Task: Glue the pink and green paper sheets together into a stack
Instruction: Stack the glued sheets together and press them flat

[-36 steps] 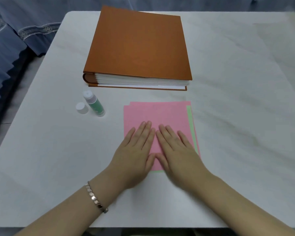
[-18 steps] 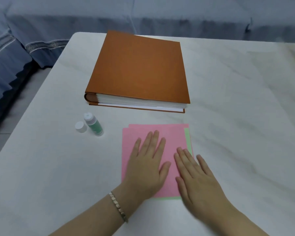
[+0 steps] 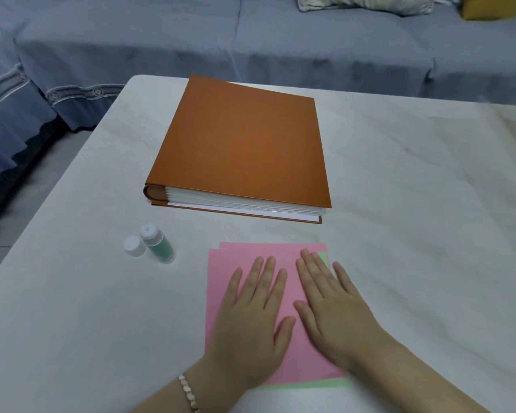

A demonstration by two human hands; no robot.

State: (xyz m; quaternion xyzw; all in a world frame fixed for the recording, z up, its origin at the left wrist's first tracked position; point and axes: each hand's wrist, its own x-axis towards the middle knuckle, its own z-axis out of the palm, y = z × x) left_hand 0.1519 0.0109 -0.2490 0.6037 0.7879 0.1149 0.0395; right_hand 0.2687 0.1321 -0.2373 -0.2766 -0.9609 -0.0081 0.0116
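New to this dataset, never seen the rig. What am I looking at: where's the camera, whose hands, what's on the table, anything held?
No machine here: a person works bare-handed, filmed by a wide-angle camera worn on their head, looking forward and down. The left hand and right hand lie flat, fingers straight, on a pink sheet that covers a green sheet showing at the near edge. Nothing is gripped. On the white table, left of the paper, sit a glue bottle and its loose cap; behind lies a closed orange album.
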